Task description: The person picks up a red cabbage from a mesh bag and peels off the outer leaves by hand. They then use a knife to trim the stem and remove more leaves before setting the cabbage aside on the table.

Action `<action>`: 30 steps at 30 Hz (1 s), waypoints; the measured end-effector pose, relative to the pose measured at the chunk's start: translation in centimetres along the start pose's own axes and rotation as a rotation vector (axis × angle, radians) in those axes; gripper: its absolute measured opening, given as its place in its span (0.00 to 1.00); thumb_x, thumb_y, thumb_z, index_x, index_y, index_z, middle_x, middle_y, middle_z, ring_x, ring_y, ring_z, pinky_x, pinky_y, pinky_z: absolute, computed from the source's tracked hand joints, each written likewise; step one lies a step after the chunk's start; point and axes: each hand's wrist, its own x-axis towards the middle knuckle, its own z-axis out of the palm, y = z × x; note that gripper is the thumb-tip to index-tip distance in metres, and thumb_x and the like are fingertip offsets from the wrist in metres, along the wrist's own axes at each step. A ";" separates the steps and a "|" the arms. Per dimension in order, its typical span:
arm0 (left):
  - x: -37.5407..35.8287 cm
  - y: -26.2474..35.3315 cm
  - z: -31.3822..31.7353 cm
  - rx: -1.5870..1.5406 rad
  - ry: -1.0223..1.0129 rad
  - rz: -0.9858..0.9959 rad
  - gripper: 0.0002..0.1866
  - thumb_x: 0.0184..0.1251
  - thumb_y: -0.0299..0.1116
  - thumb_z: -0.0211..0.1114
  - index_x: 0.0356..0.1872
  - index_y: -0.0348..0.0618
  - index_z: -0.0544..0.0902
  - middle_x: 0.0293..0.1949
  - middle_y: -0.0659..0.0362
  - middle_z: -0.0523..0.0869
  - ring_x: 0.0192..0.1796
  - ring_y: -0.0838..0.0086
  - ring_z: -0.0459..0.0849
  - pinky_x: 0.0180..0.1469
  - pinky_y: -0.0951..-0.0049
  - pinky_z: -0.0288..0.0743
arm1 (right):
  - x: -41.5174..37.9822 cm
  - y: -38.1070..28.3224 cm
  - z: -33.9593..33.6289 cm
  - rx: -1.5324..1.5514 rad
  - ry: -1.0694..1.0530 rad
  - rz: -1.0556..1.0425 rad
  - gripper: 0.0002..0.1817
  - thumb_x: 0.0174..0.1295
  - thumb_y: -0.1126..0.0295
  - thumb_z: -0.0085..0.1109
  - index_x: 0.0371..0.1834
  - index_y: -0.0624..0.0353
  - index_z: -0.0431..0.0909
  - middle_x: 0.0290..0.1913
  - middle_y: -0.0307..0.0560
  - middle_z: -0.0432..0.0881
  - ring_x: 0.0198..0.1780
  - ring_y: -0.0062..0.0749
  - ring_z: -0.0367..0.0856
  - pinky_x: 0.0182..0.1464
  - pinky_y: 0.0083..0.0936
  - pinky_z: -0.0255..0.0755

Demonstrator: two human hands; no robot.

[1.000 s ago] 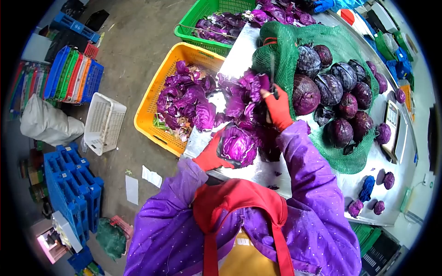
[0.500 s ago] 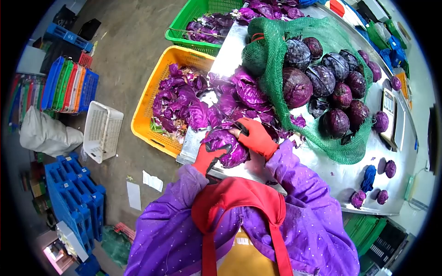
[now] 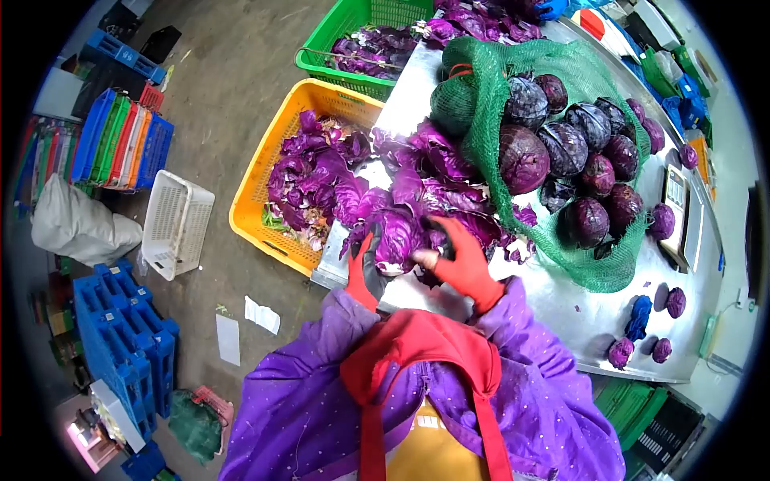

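A red cabbage sits at the table's near left edge, pale stem end toward me. Along its left side curves my left hand, in a red and black glove, gripping it. My right hand, gloved alike with a bare thumb tip, grips the opposite side, its thumb by the stem end and its fingers bent over the outer leaves. Loose purple leaves lie just behind the cabbage. To the right, a green mesh bag lies open around several whole red cabbages.
A yellow crate of leaves stands against the left table edge, with a green crate behind it. On the metal table are a scale, a blue cloth and small cabbages. A white basket and blue pallets stand on the floor.
The cabbage has turned so its pale stem end shows toward me. My right hand has shifted from its top to its right side, and the left hand has moved slightly right.
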 end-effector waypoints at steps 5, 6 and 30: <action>3.1 -1.6 -3.1 -0.343 -0.376 -0.295 0.25 0.75 0.53 0.55 0.62 0.47 0.77 0.55 0.55 0.84 0.54 0.62 0.84 0.53 0.56 0.82 | 0.0 0.6 1.1 0.019 0.000 0.062 0.37 0.57 0.53 0.70 0.67 0.57 0.69 0.60 0.60 0.75 0.62 0.56 0.76 0.62 0.39 0.71; 2.4 -1.1 -1.4 -0.297 -0.267 -0.267 0.25 0.75 0.53 0.55 0.61 0.46 0.77 0.54 0.55 0.84 0.53 0.62 0.84 0.53 0.56 0.82 | 0.1 0.9 0.8 -0.033 0.002 0.007 0.35 0.59 0.54 0.68 0.68 0.57 0.69 0.61 0.61 0.75 0.62 0.57 0.75 0.63 0.39 0.70; -1.1 -4.3 0.3 1.056 -0.192 0.471 0.23 0.73 0.19 0.45 0.67 0.32 0.69 0.60 0.47 0.79 0.62 0.61 0.79 0.67 0.68 0.70 | 0.7 4.2 -1.7 -0.395 -0.212 -0.142 0.40 0.54 0.57 0.66 0.70 0.59 0.66 0.61 0.70 0.75 0.52 0.59 0.82 0.55 0.41 0.77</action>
